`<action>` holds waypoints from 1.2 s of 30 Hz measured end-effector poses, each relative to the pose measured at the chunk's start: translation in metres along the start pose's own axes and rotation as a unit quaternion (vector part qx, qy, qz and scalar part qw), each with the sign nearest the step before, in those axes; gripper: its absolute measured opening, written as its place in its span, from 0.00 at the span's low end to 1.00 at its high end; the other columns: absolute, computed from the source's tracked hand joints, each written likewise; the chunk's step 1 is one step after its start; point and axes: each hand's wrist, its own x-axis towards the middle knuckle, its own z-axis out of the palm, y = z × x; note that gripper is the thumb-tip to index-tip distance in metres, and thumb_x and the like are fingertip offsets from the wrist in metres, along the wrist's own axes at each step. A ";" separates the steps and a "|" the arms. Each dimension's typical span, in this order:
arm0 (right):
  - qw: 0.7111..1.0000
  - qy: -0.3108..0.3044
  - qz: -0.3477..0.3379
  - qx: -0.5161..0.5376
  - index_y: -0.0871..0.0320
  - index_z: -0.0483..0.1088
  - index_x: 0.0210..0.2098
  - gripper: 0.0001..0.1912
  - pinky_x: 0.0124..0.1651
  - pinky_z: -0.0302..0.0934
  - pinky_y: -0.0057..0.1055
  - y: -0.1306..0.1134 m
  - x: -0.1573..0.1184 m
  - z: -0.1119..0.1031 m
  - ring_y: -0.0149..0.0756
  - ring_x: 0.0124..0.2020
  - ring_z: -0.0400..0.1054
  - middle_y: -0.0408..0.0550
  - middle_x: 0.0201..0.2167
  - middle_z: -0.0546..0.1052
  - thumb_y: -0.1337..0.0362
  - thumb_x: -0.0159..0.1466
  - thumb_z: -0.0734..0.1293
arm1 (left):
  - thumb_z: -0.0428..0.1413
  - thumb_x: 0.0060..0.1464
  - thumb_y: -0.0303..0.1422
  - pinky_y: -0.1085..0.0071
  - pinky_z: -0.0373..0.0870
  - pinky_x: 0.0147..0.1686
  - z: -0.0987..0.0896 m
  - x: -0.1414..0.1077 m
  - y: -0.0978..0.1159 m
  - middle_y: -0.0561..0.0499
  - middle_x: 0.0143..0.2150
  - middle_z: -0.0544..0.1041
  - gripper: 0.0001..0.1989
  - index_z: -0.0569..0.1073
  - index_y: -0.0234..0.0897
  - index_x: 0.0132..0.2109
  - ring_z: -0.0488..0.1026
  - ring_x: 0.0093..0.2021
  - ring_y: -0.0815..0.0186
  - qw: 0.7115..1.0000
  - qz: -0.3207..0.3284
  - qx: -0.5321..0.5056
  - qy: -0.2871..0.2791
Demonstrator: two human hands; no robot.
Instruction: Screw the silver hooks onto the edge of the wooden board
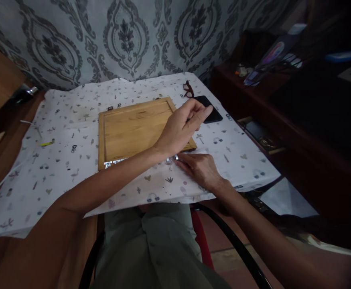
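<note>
Your right hand (201,169) has its grip closed on a small silvery piece (173,158), perhaps metal, just beside the near edge of the wooden board (133,130) on the bench (238,160). Your left hand (185,122), fingers curled, hangs above the board's right edge; I cannot tell whether it holds anything.

Backdrop: grey medallion-patterned covering (153,40)
Right: dark reddish-brown wooden furniture (289,144)
Underfoot: reddish-brown tiled floor (219,243)
Light: dim (right corner darkest)

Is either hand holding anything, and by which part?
The right hand appears to hold a small shiny object by the end nearest that hand. The left hand is curled; whether it holds anything cannot be told.
</note>
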 end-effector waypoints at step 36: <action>1.000 -0.004 0.003 -0.016 0.57 0.77 0.49 0.24 0.28 0.53 0.30 0.000 0.000 0.002 0.34 0.24 0.73 0.47 0.26 0.82 0.53 0.74 0.53 | 0.53 0.61 0.53 0.75 0.54 0.23 0.004 0.007 -0.017 0.57 0.22 0.60 0.23 0.68 0.37 0.30 0.56 0.23 0.74 0.998 -0.018 -0.056 0.009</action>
